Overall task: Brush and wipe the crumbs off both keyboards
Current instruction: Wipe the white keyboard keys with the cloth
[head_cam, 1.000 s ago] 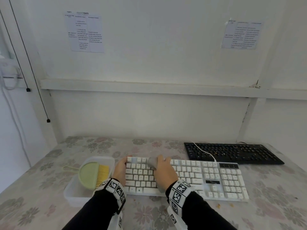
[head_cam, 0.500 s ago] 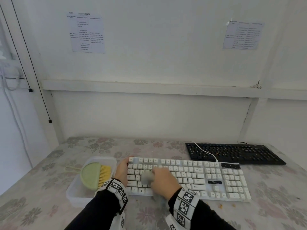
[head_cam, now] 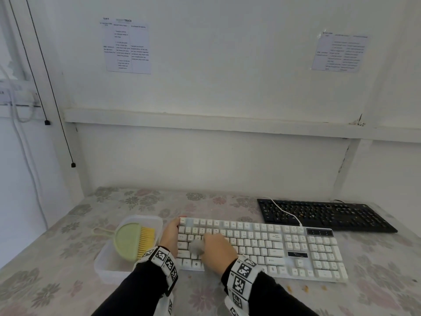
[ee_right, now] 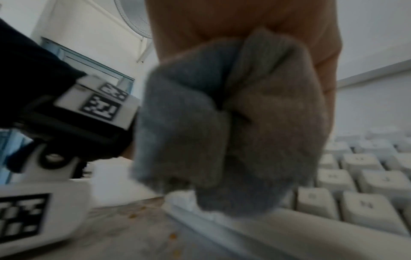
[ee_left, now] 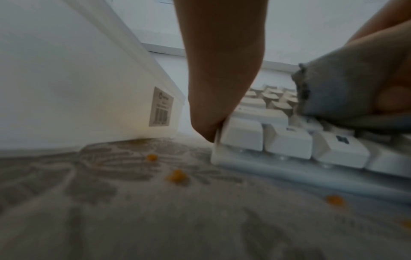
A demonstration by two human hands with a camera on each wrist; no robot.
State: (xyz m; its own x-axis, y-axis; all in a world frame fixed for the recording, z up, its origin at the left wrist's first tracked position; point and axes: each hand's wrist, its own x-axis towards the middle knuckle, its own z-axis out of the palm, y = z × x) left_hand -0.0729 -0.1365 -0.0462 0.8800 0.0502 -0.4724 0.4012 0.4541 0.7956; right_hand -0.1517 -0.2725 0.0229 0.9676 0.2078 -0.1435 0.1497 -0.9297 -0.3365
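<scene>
We see two keyboards: white keyboard (head_cam: 262,245), black keyboard (head_cam: 323,214) at 2 o'clock | left hand (head_cam: 170,236) grips white's end | right hand (head_cam: 218,247) clutches one grey cloth (head_cam: 196,247)

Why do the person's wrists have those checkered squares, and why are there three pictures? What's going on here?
There is no machine here, just a person cleaning. The big picture comes from a camera on their head. The other two come from small cameras strapped to each wrist; the checkered squares are on those wrist straps.

The left hand holds the end of the white keyboard steady. The right hand grips a bunched grey cloth and rubs it on the keys.

On the flowery table there is also a black keyboard with crumbs on it, a clear plastic tub holding a green brush with yellow bristles, and little orange crumbs lying by the white keyboard.
</scene>
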